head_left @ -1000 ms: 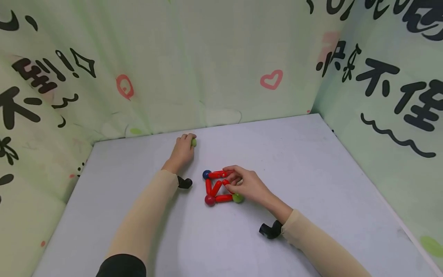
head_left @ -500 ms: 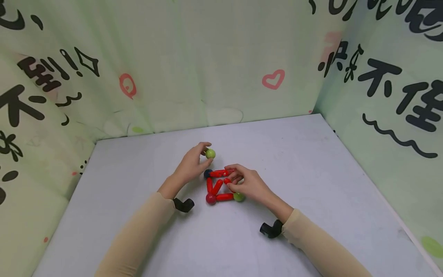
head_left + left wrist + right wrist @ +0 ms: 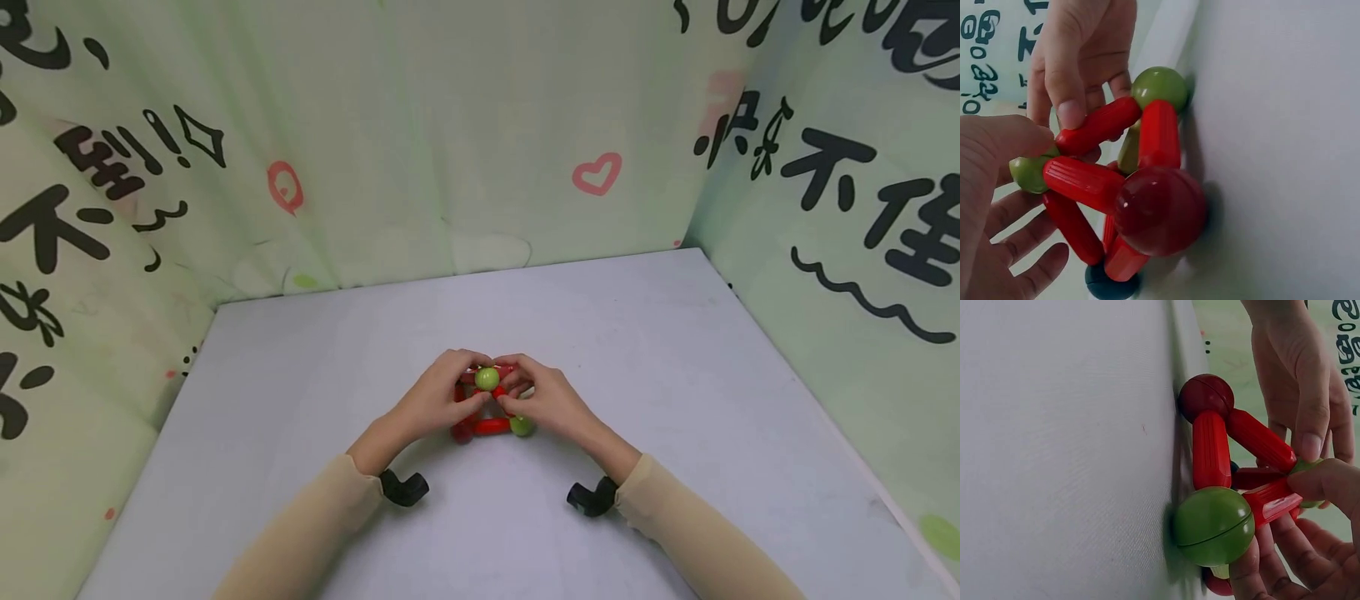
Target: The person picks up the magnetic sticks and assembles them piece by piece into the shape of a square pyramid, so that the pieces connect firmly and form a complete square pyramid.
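My left hand [image 3: 446, 387] pinches a light green ball [image 3: 487, 379] between thumb and fingers, at the top of a frame of magnetic balls and red rods. My right hand [image 3: 551, 396] grips a red rod [image 3: 1100, 127] that slants up to this ball. In the left wrist view, another red rod [image 3: 1082, 182] and a third red rod [image 3: 1072, 228] also meet the ball. Low in the frame are a dark red ball [image 3: 1206, 398], a larger green ball [image 3: 1214, 526] and a dark blue ball [image 3: 1112, 282], which the left hand hides in the head view.
The frame stands on a white table [image 3: 600, 333], near its middle. Printed pale green curtains [image 3: 450, 150] rise along the back and both sides. A black wrist camera mount [image 3: 403, 488] is on the left wrist, and another black mount [image 3: 592, 497] on the right.
My left hand has brought the light green ball from the far left of the table, toward me and rightward, onto the rod tops. My right hand has stayed almost still on its rod.
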Action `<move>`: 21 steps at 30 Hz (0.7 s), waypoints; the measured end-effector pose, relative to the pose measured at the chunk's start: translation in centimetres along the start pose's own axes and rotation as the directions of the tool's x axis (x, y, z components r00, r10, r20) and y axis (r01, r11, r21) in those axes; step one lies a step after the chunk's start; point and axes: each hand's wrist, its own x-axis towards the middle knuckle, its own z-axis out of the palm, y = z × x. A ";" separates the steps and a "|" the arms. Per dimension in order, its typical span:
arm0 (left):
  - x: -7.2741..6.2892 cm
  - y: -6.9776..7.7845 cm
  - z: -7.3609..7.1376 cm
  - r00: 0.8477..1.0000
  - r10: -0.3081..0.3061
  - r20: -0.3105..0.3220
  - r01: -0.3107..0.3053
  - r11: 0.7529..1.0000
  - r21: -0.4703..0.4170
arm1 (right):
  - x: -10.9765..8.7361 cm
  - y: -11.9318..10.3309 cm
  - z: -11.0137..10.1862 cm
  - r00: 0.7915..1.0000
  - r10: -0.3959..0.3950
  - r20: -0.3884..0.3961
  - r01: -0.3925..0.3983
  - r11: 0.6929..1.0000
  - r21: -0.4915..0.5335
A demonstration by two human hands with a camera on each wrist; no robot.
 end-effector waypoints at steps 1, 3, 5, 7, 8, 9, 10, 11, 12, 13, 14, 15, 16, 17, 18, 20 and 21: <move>-0.1 0.0 0.1 1.000 0.005 0.003 -0.005 1.000 0.002 | 0.0 0.0 0.0 1.000 0.000 -0.001 0.000 1.000 0.001; -0.2 -0.1 0.2 1.000 0.008 0.005 -0.008 1.000 0.004 | 0.0 0.0 -0.1 1.000 0.008 0.001 -0.008 1.000 -0.001; -0.2 -0.2 0.3 1.000 0.007 0.005 -0.007 1.000 0.002 | -0.1 0.1 -0.2 1.000 0.009 0.008 -0.009 1.000 -0.003; -0.3 -0.3 0.3 1.000 0.009 0.008 -0.009 1.000 -0.006 | -0.1 0.0 -0.2 1.000 0.011 0.014 -0.011 1.000 -0.004; -0.3 -0.4 0.3 1.000 0.009 0.012 -0.009 1.000 -0.013 | -0.1 0.0 -0.3 1.000 0.010 0.018 -0.009 1.000 -0.008; -0.3 -0.5 0.3 1.000 0.010 0.016 -0.010 1.000 -0.019 | 0.0 0.1 -0.3 1.000 0.008 0.018 -0.008 1.000 -0.011; -0.3 -0.6 0.2 1.000 0.012 0.020 -0.011 1.000 -0.028 | 0.0 0.1 -0.4 1.000 0.005 0.020 -0.005 1.000 -0.013; -0.3 -0.7 0.3 1.000 0.012 0.023 -0.011 0.999 -0.036 | 0.0 0.1 -0.4 1.000 0.004 0.020 -0.004 1.000 -0.014; -0.3 -0.8 0.2 1.000 0.013 0.027 -0.011 0.999 -0.043 | 0.0 0.0 -0.5 1.000 0.000 0.022 0.000 1.000 -0.018; -0.2 -0.8 0.2 0.999 0.009 0.033 -0.007 0.999 -0.046 | 0.0 0.1 -0.5 1.000 -0.006 0.023 0.006 1.000 -0.022; -0.2 -0.9 0.2 0.999 0.005 0.038 -0.003 0.999 -0.048 | 0.0 0.1 -0.6 1.000 -0.008 0.024 0.009 1.000 -0.027; -0.2 -1.0 0.2 0.999 0.002 0.043 0.000 0.999 -0.053 | 0.1 0.1 -0.6 1.000 -0.008 0.025 0.009 0.999 -0.031; -0.2 -1.1 0.2 0.999 -0.005 0.048 0.008 0.998 -0.060 | 0.1 0.1 -0.7 1.000 -0.011 0.025 0.012 0.999 -0.039; -0.1 -1.2 0.1 0.999 -0.010 0.050 0.013 0.998 -0.065 | 0.2 0.1 -0.8 1.000 -0.013 0.025 0.014 0.999 -0.047; -0.1 -1.4 0.0 0.999 -0.016 0.051 0.019 0.997 -0.069 | 0.3 0.2 -0.9 1.000 -0.015 0.023 0.016 0.998 -0.057; 0.0 -1.8 -0.2 0.998 -0.031 0.049 0.034 0.997 -0.073 | 0.5 0.3 -1.3 1.000 -0.014 0.006 0.015 0.997 -0.082; 0.1 -2.1 -0.4 0.998 -0.041 0.043 0.044 0.996 -0.072 | 0.7 0.4 -1.6 1.000 -0.013 -0.005 0.013 0.995 -0.099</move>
